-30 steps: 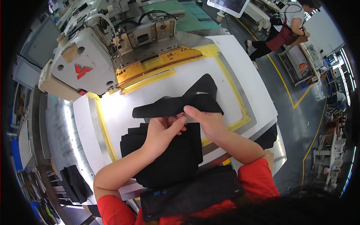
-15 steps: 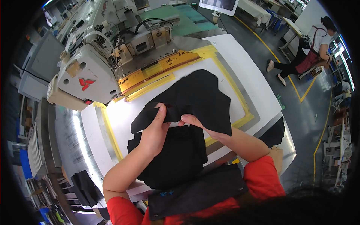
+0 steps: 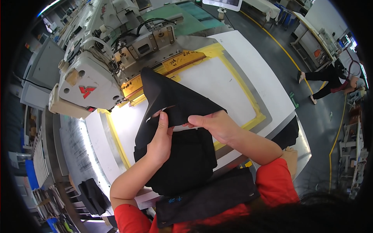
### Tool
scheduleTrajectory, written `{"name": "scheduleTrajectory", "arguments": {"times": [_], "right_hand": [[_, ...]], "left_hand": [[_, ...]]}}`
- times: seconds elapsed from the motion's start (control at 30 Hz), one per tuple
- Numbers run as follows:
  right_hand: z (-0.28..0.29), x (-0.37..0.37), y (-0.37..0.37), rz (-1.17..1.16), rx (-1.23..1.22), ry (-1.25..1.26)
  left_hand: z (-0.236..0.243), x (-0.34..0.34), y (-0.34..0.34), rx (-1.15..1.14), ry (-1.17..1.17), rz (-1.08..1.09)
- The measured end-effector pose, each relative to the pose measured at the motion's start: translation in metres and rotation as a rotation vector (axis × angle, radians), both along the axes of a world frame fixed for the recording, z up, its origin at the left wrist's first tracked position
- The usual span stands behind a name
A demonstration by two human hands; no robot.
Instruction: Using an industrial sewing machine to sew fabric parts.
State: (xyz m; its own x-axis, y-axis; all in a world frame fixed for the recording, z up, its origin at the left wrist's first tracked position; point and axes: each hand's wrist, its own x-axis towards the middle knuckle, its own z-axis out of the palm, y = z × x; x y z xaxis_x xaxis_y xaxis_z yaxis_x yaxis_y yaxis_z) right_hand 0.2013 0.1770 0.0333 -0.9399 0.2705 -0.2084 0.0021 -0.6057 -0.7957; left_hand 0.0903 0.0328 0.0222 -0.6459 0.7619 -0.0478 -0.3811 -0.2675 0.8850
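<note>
A black fabric piece [image 3: 176, 93] with a narrow slit is held up between my two hands over a stack of black fabric [image 3: 178, 159], its pointed top reaching toward the machine. My left hand [image 3: 160, 136] grips it with the thumb on top beside the slit. My right hand [image 3: 215, 126] pinches its lower right edge. Behind the fabric stands a white industrial sewing machine [image 3: 89, 73] with a yellow plate [image 3: 175, 62] along the front of its head. Under everything is a white board [image 3: 264, 77] with yellow tape and a metal frame.
Dark fabric pieces lie at lower left [image 3: 92, 196] and right [image 3: 285, 138]. A screen [image 3: 223, 3] stands at the back. On the right, another person [image 3: 334, 81] is in the aisle beside work tables [image 3: 314, 39] and yellow floor lines. A metal table [image 3: 77, 136] is at the left.
The fabric piece has turned from lying crosswise to pointing away from me, its tip higher. Both hands shifted their hold. The other person has moved down and rightward in view.
</note>
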Motion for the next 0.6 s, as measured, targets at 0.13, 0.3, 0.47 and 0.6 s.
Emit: {"name": "scheduleTrajectory", "arguments": {"times": [0.13,0.3,0.47,0.6], "right_hand": [[-0.0043,-0.0015,-0.0004,-0.127,0.028,-0.020],[-0.0033,-0.0022,0.0006,-0.216,0.422,0.213],[-0.0040,-0.0001,-0.0017,-0.175,0.458,0.163],[-0.0041,-0.0006,-0.0030,-0.166,0.494,0.173]], "left_hand": [[0.0020,0.0040,0.0013,-0.122,0.011,0.114],[0.0038,0.0042,0.0011,-0.314,0.001,-0.161],[0.0063,0.0078,-0.0013,-0.297,0.035,-0.255],[0.0046,0.0101,-0.0029,-0.304,0.002,-0.244]]}}
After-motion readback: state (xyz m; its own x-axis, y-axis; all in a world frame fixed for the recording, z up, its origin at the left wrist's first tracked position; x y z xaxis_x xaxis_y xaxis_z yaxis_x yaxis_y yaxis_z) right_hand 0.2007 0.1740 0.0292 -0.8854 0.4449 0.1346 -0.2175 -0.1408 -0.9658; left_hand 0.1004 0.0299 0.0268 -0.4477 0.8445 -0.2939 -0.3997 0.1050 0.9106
